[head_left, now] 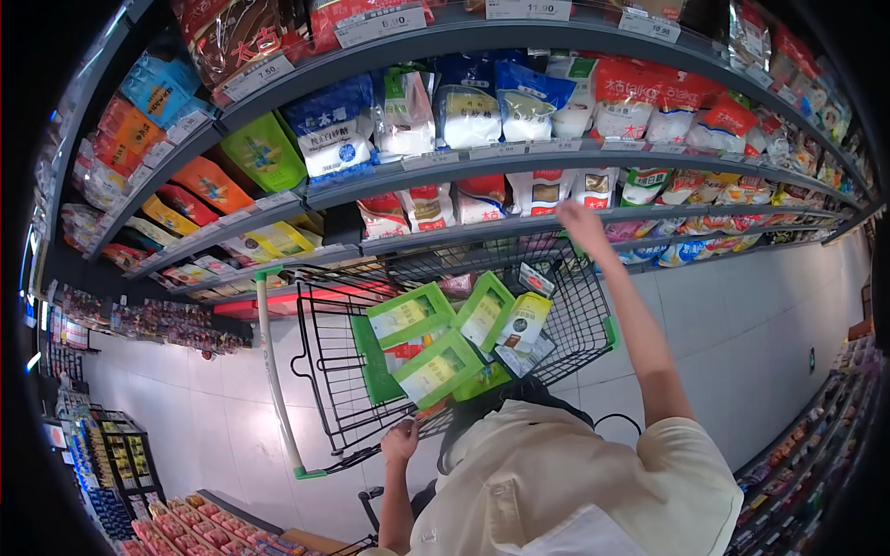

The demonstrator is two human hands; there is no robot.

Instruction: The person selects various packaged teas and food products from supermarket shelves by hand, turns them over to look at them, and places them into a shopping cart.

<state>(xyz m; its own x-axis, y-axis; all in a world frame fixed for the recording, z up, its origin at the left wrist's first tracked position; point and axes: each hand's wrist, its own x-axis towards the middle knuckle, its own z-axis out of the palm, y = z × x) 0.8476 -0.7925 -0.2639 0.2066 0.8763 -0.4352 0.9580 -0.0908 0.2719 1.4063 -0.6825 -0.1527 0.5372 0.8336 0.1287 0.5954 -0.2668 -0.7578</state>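
My left hand [400, 441] is closed on the near rim of the black wire shopping cart [320, 408], which has green corners. My right hand [578, 226] reaches over the cart's far side to the lower shelf, in front of white and red bags [547, 192]; its fingers are blurred, and whether it touches a bag is unclear. Inside the cart lie several green-and-white packs [436, 370], a yellow-and-white pouch [525, 321] and a green bag [480, 381] partly hidden beneath.
Curved shelves [399, 165] of bagged goods with price tags run along the far side. Hanging packets [158, 320] are at the left, pink packs [190, 528] at the lower left, and another stocked shelf [816, 445] at the right. Pale tiled floor [213, 408] lies around the cart.
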